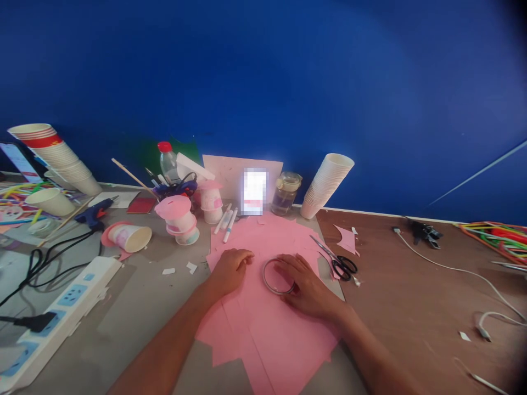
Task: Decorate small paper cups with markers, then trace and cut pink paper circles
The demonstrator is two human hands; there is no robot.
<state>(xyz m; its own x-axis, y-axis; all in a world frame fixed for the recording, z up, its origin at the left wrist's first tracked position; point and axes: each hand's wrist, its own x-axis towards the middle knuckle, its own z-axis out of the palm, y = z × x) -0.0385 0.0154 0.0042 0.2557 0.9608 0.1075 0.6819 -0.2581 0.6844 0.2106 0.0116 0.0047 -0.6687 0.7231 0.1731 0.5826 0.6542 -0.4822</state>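
Observation:
Pink paper sheets [267, 329] lie spread on the table in front of me. My left hand [229, 270] rests on the paper with its fingers curled under, and I cannot see anything in it. My right hand [305, 284] lies flat on the paper, its fingers stretched over the right side of a clear tape ring [272, 277]. Black-handled scissors [338, 260] lie open just right of that hand.
Pink-covered paper cups [181, 218] and pens [227, 220] stand behind the paper. A white cup stack [325, 185], a glass jar [285, 193], a lit phone [254, 191], a glue gun [95, 215] and a power strip [61, 307] surround them. White cables [461, 271] cross the right side.

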